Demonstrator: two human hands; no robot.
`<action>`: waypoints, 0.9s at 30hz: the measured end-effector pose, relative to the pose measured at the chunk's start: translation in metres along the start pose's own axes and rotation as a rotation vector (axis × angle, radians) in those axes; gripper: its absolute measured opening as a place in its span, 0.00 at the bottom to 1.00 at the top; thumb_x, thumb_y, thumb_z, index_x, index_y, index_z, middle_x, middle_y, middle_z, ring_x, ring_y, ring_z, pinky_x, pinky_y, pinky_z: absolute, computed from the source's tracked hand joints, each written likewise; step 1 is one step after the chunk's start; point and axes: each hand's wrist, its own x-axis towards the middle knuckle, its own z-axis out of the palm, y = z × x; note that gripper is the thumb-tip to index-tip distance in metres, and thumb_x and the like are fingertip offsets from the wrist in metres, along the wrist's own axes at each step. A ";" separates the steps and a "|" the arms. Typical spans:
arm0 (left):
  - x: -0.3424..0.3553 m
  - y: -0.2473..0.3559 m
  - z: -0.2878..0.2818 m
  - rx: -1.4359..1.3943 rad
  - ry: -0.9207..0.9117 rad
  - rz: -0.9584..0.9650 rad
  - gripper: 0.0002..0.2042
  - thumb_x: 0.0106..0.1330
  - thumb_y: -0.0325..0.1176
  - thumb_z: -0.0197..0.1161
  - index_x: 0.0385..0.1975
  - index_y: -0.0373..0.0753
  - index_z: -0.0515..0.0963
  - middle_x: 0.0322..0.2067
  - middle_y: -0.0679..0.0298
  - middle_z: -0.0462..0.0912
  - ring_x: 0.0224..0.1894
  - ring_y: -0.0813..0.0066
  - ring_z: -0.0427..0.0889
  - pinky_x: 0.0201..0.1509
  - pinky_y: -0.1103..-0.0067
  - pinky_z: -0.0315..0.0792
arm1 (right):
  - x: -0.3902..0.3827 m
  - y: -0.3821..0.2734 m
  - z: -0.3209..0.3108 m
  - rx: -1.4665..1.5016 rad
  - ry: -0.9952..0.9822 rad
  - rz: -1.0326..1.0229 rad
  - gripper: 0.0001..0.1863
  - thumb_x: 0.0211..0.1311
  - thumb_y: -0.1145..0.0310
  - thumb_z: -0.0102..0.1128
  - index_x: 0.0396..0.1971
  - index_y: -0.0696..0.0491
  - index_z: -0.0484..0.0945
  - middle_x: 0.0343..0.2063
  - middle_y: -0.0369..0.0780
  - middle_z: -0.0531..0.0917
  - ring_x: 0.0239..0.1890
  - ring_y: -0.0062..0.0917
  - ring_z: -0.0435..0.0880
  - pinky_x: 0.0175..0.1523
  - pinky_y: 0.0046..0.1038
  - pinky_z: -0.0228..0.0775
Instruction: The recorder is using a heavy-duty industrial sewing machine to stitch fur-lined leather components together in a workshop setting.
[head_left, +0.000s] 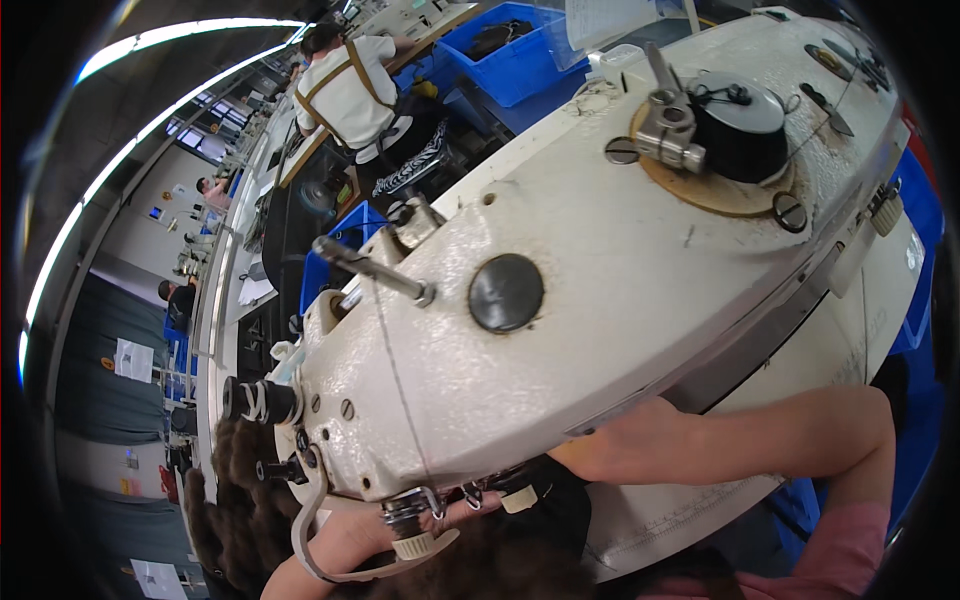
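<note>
A white industrial sewing machine (pixel 560 280) fills the middle of the head view and covers much of what my hands are at. Beneath its head my left hand (pixel 360 535) comes in from the lower left, partly behind the thread tension knob (pixel 413 545). Its fingers are mostly hidden. From the right, my right hand (pixel 610 445) reaches under the machine's arm, with the fingers out of sight. Dark cloth (pixel 560 510) lies by both hands, and what they grip does not show. Brown fur-like material (pixel 235 490) bunches to the left of the machine.
On top of the machine sits a black thread spool (pixel 740 130). A blue bin (pixel 505 60) with dark pieces stands beyond it. Another person (pixel 350 90) sits at a bench ahead. The pale work table (pixel 660 515) extends to the right under my right forearm.
</note>
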 end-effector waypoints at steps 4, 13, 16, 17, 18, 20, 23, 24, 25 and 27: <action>-0.001 -0.015 0.005 -0.092 -0.119 -0.129 0.25 0.75 0.35 0.45 0.70 0.44 0.52 0.57 0.52 0.69 0.55 0.63 0.72 0.53 0.73 0.74 | -0.002 0.003 0.010 -0.059 0.025 0.031 0.08 0.43 0.70 0.60 0.25 0.54 0.75 0.23 0.38 0.75 0.24 0.24 0.78 0.20 0.23 0.72; -0.012 -0.032 0.008 -0.309 -0.326 -0.489 0.25 0.74 0.35 0.48 0.69 0.42 0.54 0.57 0.52 0.70 0.55 0.63 0.72 0.52 0.74 0.74 | 0.005 0.008 -0.008 -0.405 -0.047 -0.036 0.07 0.48 0.65 0.57 0.24 0.51 0.78 0.26 0.33 0.73 0.39 0.28 0.71 0.49 0.31 0.65; -0.026 -0.027 0.007 -0.399 -0.345 -0.603 0.25 0.74 0.35 0.48 0.69 0.42 0.55 0.57 0.52 0.70 0.55 0.63 0.72 0.52 0.74 0.74 | 0.008 -0.003 -0.013 -0.149 -0.086 -0.245 0.10 0.49 0.69 0.55 0.33 0.54 0.78 0.34 0.42 0.81 0.36 0.34 0.81 0.35 0.32 0.72; -0.034 -0.024 0.007 -0.434 -0.343 -0.642 0.25 0.74 0.35 0.49 0.69 0.42 0.55 0.57 0.52 0.70 0.55 0.63 0.72 0.52 0.74 0.74 | 0.006 -0.009 -0.010 0.098 -0.103 -0.072 0.09 0.54 0.67 0.55 0.32 0.55 0.78 0.33 0.42 0.81 0.35 0.33 0.82 0.34 0.32 0.72; -0.042 -0.019 0.008 -0.471 -0.336 -0.683 0.25 0.74 0.35 0.49 0.69 0.42 0.56 0.57 0.52 0.70 0.55 0.63 0.72 0.51 0.74 0.74 | 0.008 -0.015 -0.011 0.342 -0.122 0.098 0.10 0.58 0.64 0.56 0.31 0.55 0.78 0.32 0.42 0.81 0.34 0.32 0.82 0.33 0.32 0.72; 0.004 0.073 -0.041 -0.250 0.120 -0.047 0.18 0.69 0.34 0.58 0.57 0.39 0.73 0.48 0.52 0.77 0.51 0.63 0.76 0.47 0.74 0.74 | 0.012 -0.017 -0.029 0.662 -0.323 0.317 0.18 0.63 0.56 0.52 0.28 0.57 0.78 0.33 0.44 0.82 0.35 0.37 0.82 0.34 0.36 0.72; -0.009 0.083 -0.014 -0.214 0.570 0.219 0.06 0.58 0.28 0.69 0.29 0.32 0.83 0.28 0.60 0.81 0.29 0.63 0.79 0.34 0.73 0.74 | 0.016 -0.042 -0.024 1.260 -0.488 0.515 0.48 0.61 0.31 0.48 0.56 0.68 0.66 0.32 0.52 0.83 0.38 0.43 0.84 0.44 0.36 0.74; -0.020 0.088 -0.011 -0.216 0.594 0.196 0.06 0.58 0.28 0.69 0.29 0.32 0.83 0.28 0.60 0.81 0.29 0.63 0.79 0.34 0.73 0.74 | 0.018 -0.053 -0.026 1.251 -0.609 0.505 0.54 0.57 0.29 0.51 0.60 0.69 0.58 0.36 0.55 0.82 0.41 0.43 0.83 0.47 0.35 0.73; -0.031 0.094 -0.006 -0.159 0.666 0.188 0.04 0.56 0.26 0.69 0.26 0.33 0.82 0.27 0.62 0.80 0.28 0.65 0.78 0.31 0.75 0.73 | 0.020 -0.063 -0.028 1.238 -0.731 0.495 0.61 0.53 0.27 0.54 0.65 0.70 0.50 0.39 0.58 0.81 0.45 0.44 0.82 0.50 0.33 0.72; -0.055 0.103 0.003 -0.095 0.755 0.155 0.03 0.53 0.24 0.69 0.22 0.35 0.82 0.26 0.64 0.80 0.27 0.67 0.78 0.28 0.77 0.73 | 0.027 -0.086 -0.035 1.294 -0.656 0.458 0.64 0.50 0.27 0.57 0.66 0.70 0.45 0.50 0.62 0.74 0.56 0.44 0.75 0.59 0.34 0.67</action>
